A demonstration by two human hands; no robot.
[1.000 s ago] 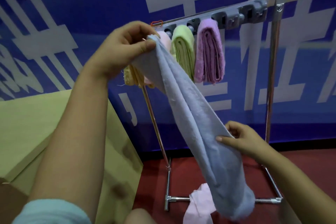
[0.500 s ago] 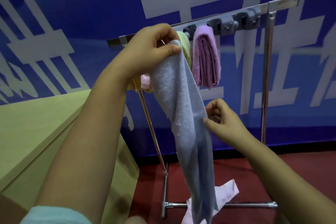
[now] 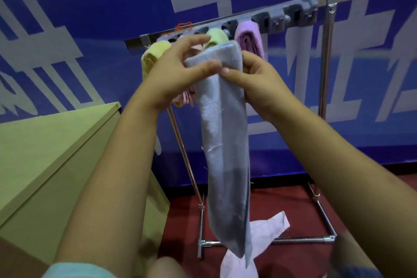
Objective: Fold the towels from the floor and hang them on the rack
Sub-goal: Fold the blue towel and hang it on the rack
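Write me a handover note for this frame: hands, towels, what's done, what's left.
Left hand and right hand both pinch the top of the blue towel, which hangs folded lengthwise in front of the rack.
Done: yellow towel, pink towel, green towel and purple towel hang on the rack.
Left: hang the blue one, then fold and hang the white towel on the floor.

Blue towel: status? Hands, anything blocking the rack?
Both hands, left and right, pinch blue towel top. Hangs folded before rack. Pink towel on floor.
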